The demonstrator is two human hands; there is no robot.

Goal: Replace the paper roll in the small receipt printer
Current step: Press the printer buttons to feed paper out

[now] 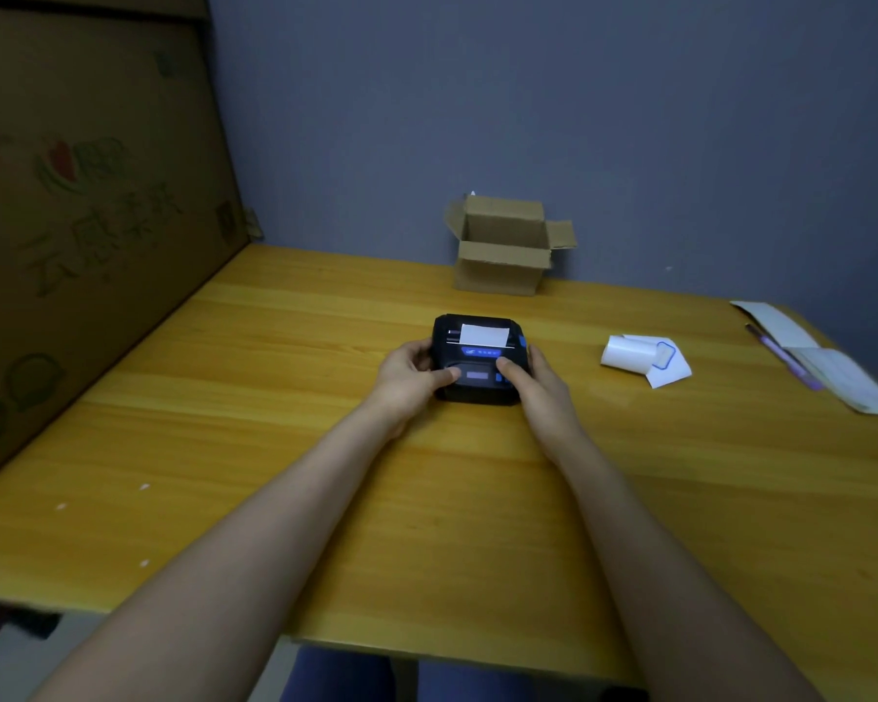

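Small black plastic receipt printer [477, 359] sits flat on the yellow wooden counter [275, 397], near its middle. White paper tab [483, 335] sticks up from the slot at its 12 o'clock edge.

Left hand [410, 380] cups the printer's 9 o'clock side, right hand [533, 382] the 3 o'clock side. Fingers curl loosely round the case walls, both thumbs resting on the top face by the little display. A steadying grip, not a squeeze.

Judged: light, rigid shell, smooth and a bit slippery. Hold it by the side walls; the lid probably hinges, so pry at its latch, not the paper.

Loose white paper roll with blue marking [645, 364] lies at 3 o'clock, well apart. Soft, crushable, apt to unwind.

Open brown cardboard box [503, 255] stands at 12 o'clock, by the wall. Papers and a purple pen [781, 354] far right. Nothing blocks the reach.
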